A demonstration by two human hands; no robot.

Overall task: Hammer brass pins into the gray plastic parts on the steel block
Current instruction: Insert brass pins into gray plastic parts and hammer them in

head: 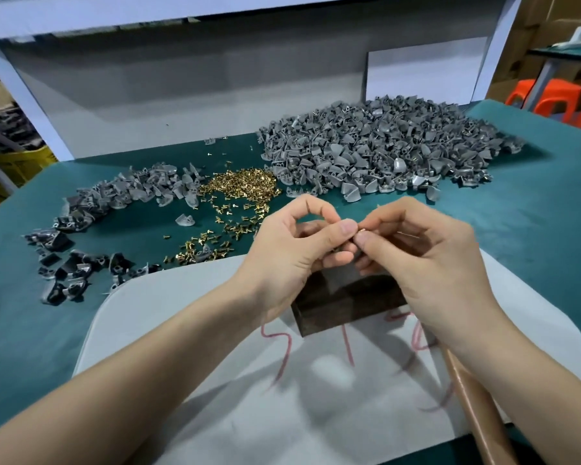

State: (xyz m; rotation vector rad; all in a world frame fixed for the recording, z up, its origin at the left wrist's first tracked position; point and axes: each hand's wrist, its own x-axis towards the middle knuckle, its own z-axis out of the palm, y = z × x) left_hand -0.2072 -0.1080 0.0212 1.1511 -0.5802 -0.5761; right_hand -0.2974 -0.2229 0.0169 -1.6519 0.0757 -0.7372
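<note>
Left hand [296, 243]: fingers curled, seemingly gripping a gray plastic part, mostly hidden.
Brass pin [363, 230]: at the fingertips, above the steel block [346, 305].
Right hand [426, 260]: pinching the pin. If it goes in crooked or slips, it drops!

Head-worn wide-angle cam, facing fwd & down; close above left hand [292, 245], right hand [430, 253]; bench [534, 229] beyond

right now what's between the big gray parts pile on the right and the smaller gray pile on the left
A heap of brass pins lies between the big pile and the smaller pile, on the green mat; head view.
</note>
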